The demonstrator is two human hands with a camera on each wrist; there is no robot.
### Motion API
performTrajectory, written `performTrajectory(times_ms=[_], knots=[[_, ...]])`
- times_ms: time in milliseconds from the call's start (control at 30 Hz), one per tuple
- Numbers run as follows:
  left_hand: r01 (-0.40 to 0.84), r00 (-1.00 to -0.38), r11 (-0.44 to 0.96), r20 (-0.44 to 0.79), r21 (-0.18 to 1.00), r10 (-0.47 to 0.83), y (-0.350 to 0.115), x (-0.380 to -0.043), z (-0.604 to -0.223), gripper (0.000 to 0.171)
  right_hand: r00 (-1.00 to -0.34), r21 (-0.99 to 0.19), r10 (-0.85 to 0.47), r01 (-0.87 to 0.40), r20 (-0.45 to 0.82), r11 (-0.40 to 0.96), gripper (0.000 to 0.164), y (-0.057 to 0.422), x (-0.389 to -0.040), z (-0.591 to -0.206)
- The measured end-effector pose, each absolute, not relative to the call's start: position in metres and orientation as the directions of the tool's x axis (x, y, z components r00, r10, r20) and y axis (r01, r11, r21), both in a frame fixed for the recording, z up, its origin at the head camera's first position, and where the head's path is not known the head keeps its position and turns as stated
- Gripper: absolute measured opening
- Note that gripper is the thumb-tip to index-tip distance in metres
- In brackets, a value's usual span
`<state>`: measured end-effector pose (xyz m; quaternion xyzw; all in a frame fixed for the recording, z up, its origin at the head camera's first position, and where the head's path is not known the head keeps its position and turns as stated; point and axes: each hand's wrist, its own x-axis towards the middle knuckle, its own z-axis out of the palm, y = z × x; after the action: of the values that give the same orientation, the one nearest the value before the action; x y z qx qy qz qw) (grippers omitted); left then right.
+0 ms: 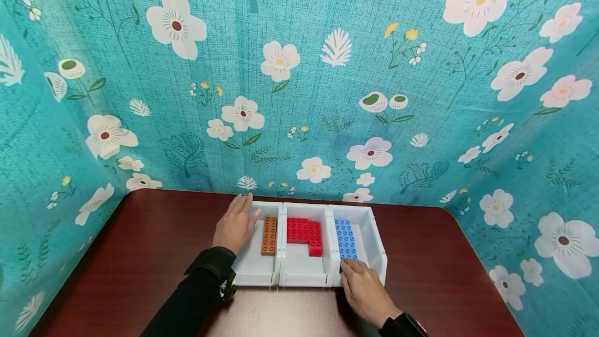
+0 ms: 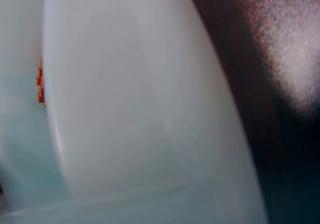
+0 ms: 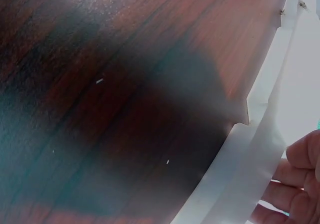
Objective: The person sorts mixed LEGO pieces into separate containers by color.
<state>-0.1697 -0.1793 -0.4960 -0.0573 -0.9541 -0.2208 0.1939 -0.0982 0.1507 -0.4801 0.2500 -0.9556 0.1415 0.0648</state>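
Observation:
Three joined white bins stand side by side: the left bin (image 1: 255, 274), the middle bin (image 1: 304, 279) and the right bin (image 1: 381, 259). My left hand (image 1: 234, 228) lies along the left bin's outer wall, fingers extended toward its far corner and thumb over the rim. Inside that bin is a brown building brick (image 1: 269, 235); red bricks (image 1: 304, 230) lie in the middle one. My right hand (image 1: 365, 290) reaches over the right bin's front wall (image 3: 265, 134), fingers bent beside the blue bricks (image 1: 346, 238). I cannot tell whether its fingertips hold anything.
The bins stand near the back of a dark reddish-brown table (image 1: 154, 254) with rounded far corners. Behind it and at both sides hangs a turquoise flowered cloth (image 1: 299, 118).

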Motion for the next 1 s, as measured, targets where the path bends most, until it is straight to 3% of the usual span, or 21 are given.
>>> performTrajectory(times_ms=[633, 1000], knots=[[0.197, -0.923, 0.894, 0.385, 0.402, 0.030, -0.1788, -0.1711, -0.4952, 0.056, -0.879, -0.258, -0.443, -0.475, 0.174, 0.841, 0.028, 0.1510, -0.0954, -0.4807], [0.182, -0.921, 0.902, 0.390, 0.391, 0.017, -0.1783, -0.1697, -0.4964, 0.055, -0.868, -0.249, -0.444, -0.491, 0.224, 0.835, 0.027, 0.1545, -0.0967, -0.4860]])
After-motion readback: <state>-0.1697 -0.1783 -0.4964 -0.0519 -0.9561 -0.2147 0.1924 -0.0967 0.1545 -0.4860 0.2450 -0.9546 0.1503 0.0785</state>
